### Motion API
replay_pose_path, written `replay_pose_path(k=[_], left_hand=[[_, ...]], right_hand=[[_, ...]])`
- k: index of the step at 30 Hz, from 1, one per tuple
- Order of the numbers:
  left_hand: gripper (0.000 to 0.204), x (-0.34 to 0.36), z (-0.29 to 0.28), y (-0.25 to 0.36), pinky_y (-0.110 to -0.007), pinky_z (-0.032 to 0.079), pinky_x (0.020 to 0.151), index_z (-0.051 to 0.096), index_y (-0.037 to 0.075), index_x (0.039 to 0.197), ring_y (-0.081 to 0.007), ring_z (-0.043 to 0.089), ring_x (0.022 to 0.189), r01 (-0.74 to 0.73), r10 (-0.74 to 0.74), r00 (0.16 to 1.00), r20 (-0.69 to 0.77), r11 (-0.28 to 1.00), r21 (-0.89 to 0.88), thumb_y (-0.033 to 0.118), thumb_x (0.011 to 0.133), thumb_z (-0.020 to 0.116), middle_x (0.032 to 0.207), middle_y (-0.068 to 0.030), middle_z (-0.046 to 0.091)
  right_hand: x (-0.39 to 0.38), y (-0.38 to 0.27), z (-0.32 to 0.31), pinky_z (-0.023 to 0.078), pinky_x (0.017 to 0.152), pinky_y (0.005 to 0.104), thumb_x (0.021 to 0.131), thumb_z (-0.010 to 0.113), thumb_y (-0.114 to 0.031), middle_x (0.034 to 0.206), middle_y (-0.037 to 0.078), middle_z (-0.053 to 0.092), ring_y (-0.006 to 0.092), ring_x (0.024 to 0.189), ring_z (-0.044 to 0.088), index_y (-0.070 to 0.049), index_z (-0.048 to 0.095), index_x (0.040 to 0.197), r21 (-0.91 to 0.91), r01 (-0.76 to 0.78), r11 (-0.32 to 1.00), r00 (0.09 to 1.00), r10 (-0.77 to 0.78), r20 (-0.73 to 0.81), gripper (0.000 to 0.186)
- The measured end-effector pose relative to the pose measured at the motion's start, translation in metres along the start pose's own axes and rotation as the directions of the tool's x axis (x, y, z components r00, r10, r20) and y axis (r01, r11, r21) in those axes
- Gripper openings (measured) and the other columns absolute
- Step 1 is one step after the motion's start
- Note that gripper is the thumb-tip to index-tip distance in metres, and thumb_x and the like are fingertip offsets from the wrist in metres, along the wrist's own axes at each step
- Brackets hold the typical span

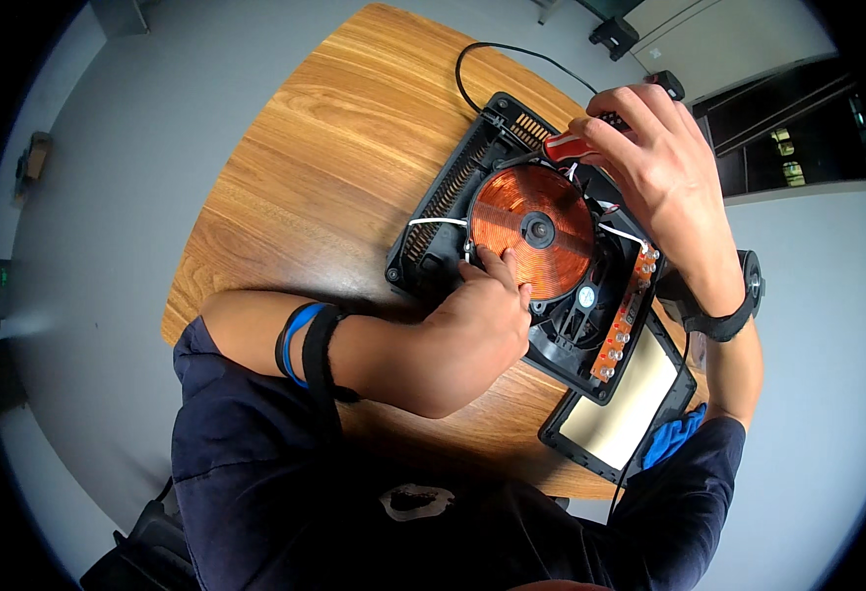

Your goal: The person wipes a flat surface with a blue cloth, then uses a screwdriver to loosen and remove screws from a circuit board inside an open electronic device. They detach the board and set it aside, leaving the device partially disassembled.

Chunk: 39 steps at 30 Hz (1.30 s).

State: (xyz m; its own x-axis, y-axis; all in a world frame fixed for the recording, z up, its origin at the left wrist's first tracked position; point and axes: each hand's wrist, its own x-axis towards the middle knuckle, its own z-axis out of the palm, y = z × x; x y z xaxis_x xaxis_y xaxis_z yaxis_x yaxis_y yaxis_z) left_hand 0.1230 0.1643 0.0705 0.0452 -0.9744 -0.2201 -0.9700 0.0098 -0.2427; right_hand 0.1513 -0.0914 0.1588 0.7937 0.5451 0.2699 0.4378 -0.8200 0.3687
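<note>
An opened black appliance housing (pixel 423 241) with vented edges lies on the wooden table (pixel 275 138), its round copper coil (pixel 541 217) exposed. An orange circuit strip (pixel 620 335) runs along its right side. My right hand (pixel 654 163) grips a red-handled screwdriver (pixel 566 148) at the coil's upper edge; where its tip sits is hard to make out. My left hand (pixel 482 315) has its curled fingers on the coil's lower-left edge, gripping it; the thumb is hidden.
A pale panel (pixel 610 404) in a black frame lies beside the housing, near a blue cloth (pixel 671 433). A dark cylindrical object (pixel 753 281) sits behind my right wrist. A black cord (pixel 492 44) loops along the back. A black chair (pixel 137 542) stands at lower left.
</note>
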Motion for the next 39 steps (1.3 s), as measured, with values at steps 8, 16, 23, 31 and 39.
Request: replay_pose_path(k=[8,16,23,31,39], left_hand=[[0.055,0.0000,-0.0005,-0.0007,-0.042,0.066,0.085,0.067,0.000,0.164,-0.0521,0.071,0.135,-0.010,0.010,1.000,0.012,1.000,0.015,0.009,0.110,0.059,0.159,-0.0351,0.070],[0.054,0.0010,-0.0003,0.0012,-0.042,0.066,0.086,0.068,-0.001,0.163,-0.0535,0.071,0.135,0.029,-0.029,1.000,-0.003,0.999,-0.015,0.009,0.110,0.059,0.158,-0.0347,0.071],[0.054,0.0026,0.0016,-0.0004,-0.042,0.066,0.085,0.068,-0.001,0.162,-0.0535,0.071,0.135,-0.012,0.013,1.000,0.017,1.000,-0.013,0.009,0.110,0.059,0.157,-0.0354,0.071],[0.055,0.0018,0.0008,-0.0006,-0.037,0.062,0.075,0.068,0.000,0.163,-0.0459,0.074,0.125,-0.006,0.006,1.000,0.005,1.000,0.016,0.010,0.110,0.060,0.157,-0.0354,0.071],[0.056,-0.0007,-0.0022,-0.0008,-0.033,0.060,0.071,0.068,0.001,0.164,-0.0459,0.075,0.125,0.008,-0.008,1.000,0.001,1.000,0.029,0.009,0.109,0.060,0.158,-0.0349,0.071]], right_hand=[[-0.0005,0.0046,-0.0051,0.055,0.095,0.0412,0.094,0.081,-0.014,0.122,0.001,0.071,0.0266,0.117,0.066,-0.018,0.079,0.114,0.018,-0.041,0.999,0.999,0.042,-0.016,0.020],[-0.0027,0.0049,0.0003,0.054,0.096,0.0408,0.092,0.081,-0.014,0.123,0.001,0.071,0.0266,0.118,0.066,-0.018,0.079,0.115,0.016,-0.033,0.999,0.999,0.033,0.003,0.023],[0.0000,0.0002,-0.0008,0.054,0.095,0.0407,0.092,0.080,-0.014,0.121,0.001,0.070,0.0265,0.118,0.066,-0.019,0.080,0.115,-0.002,-0.047,0.999,0.999,0.047,-0.022,0.024],[0.0005,-0.0018,-0.0021,0.055,0.094,0.0406,0.091,0.081,-0.012,0.122,0.001,0.070,0.0265,0.119,0.066,-0.019,0.080,0.116,0.003,-0.036,0.999,0.999,0.036,-0.005,0.026],[0.0002,-0.0005,-0.0021,0.054,0.094,0.0417,0.091,0.079,-0.012,0.122,0.001,0.070,0.0269,0.120,0.066,-0.019,0.079,0.118,-0.005,-0.028,1.000,1.000,0.028,-0.008,0.027]])
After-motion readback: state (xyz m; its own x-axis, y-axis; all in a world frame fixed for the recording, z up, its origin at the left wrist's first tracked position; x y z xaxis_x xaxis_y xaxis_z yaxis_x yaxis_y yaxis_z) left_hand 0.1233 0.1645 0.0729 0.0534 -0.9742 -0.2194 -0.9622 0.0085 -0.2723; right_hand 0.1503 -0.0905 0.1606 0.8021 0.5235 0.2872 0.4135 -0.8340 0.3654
